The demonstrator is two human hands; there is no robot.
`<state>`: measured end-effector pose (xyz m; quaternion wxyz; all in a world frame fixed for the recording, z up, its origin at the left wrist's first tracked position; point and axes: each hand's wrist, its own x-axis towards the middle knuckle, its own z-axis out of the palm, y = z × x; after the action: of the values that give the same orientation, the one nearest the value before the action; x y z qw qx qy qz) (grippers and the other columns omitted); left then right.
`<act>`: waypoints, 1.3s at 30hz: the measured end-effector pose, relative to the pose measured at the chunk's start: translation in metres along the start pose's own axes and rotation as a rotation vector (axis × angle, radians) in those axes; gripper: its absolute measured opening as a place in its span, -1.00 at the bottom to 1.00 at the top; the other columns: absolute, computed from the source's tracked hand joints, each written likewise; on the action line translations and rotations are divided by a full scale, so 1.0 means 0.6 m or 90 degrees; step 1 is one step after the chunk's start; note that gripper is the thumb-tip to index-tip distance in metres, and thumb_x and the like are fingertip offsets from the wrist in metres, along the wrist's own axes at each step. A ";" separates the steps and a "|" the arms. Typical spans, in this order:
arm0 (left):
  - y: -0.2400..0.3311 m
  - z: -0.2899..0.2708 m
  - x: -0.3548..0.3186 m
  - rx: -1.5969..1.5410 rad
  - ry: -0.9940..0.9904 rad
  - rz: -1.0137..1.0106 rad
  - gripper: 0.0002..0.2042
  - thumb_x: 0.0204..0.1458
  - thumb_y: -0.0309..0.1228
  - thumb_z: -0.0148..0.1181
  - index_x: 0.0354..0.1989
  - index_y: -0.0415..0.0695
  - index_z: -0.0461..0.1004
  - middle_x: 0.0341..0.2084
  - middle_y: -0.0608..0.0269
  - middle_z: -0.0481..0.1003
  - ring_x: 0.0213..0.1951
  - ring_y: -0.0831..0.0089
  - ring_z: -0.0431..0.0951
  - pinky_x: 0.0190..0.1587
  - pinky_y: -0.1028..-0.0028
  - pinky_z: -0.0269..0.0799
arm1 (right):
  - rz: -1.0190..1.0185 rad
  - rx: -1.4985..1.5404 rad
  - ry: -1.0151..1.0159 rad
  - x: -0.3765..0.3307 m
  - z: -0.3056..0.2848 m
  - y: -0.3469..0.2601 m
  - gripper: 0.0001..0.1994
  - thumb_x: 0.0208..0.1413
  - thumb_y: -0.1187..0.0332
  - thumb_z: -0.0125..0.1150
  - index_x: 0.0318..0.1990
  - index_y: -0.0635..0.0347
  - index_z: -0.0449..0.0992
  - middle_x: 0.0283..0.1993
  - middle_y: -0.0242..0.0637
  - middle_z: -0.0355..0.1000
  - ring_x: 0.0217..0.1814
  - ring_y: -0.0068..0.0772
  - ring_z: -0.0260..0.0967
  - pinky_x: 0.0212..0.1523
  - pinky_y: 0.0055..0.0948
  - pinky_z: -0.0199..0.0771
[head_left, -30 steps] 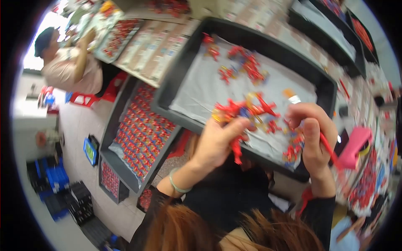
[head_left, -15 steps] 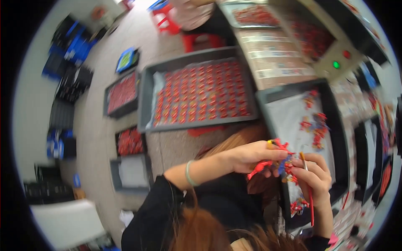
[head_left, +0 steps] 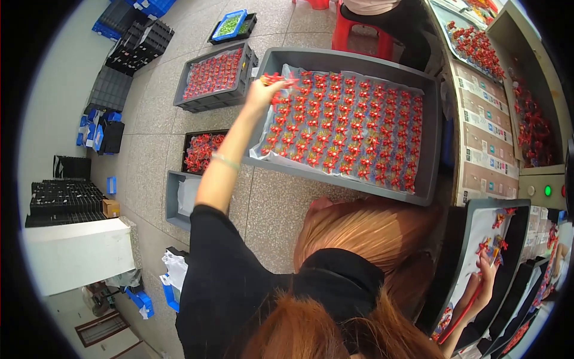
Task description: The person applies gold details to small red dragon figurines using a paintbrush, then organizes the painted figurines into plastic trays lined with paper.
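The left hand (head_left: 261,94) pinches a red figurine (head_left: 278,79) at the far-left corner of a grey crate (head_left: 335,179); the right hand (head_left: 485,281) grips a red-handled paintbrush (head_left: 460,313) over a paper-lined tray (head_left: 499,204).

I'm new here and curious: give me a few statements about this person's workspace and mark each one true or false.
1. The left hand holds at least one red figure. True.
2. The right hand is empty. False: it holds a brush.
3. The large grey tray holds figures in rows. True.
4. A bracelet circles the right wrist. False: it circles the left.
5. A stool beyond that tray is red. True.
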<state>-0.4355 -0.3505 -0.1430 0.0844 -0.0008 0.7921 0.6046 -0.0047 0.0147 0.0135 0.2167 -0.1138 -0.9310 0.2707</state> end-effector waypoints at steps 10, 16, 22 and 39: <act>-0.228 0.007 0.257 0.503 -0.027 -0.104 -0.65 -0.30 -0.16 0.27 -0.32 -0.06 0.54 -0.34 0.04 0.52 -0.19 0.20 0.50 -0.15 0.30 0.36 | 0.304 -0.018 0.038 -0.017 0.012 0.022 -0.74 0.18 0.41 -0.18 -0.08 0.35 0.36 -0.11 -0.21 0.37 -0.14 -0.46 0.27 -0.04 -0.51 0.23; -0.201 0.012 0.264 0.720 -0.066 -0.165 -0.61 -0.22 -0.18 0.26 -0.17 -0.05 0.47 -0.23 0.01 0.46 -0.11 0.11 0.44 -0.08 0.26 0.35 | 0.334 0.018 0.042 -0.009 0.009 0.057 -0.73 0.20 0.35 -0.17 -0.08 0.34 0.35 -0.11 -0.18 0.38 -0.11 -0.45 0.31 -0.05 -0.50 0.28; -0.203 0.016 0.257 0.750 -0.186 0.172 -0.54 -0.20 -0.29 0.25 -0.04 -0.02 0.36 -0.07 0.07 0.25 -0.18 0.14 0.46 -0.12 0.25 0.38 | 0.376 0.031 0.060 -0.002 0.010 0.063 -0.75 0.19 0.36 -0.15 -0.09 0.33 0.35 -0.15 -0.19 0.40 -0.11 -0.45 0.32 -0.06 -0.49 0.29; -0.216 0.021 0.296 0.846 -0.144 0.178 -0.81 -0.10 -0.32 0.04 -0.30 0.01 0.52 -0.24 0.17 0.46 -0.23 0.14 0.48 -0.16 0.28 0.38 | 0.444 0.107 0.110 0.010 0.011 0.057 -0.78 0.19 0.38 -0.13 -0.10 0.28 0.36 -0.19 -0.26 0.40 -0.15 -0.53 0.30 -0.06 -0.52 0.26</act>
<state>-0.5956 -0.3555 -0.2941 0.0701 0.2166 0.9737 -0.0080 -0.0097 0.0418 -0.0084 0.1976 -0.4281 -0.7893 0.3933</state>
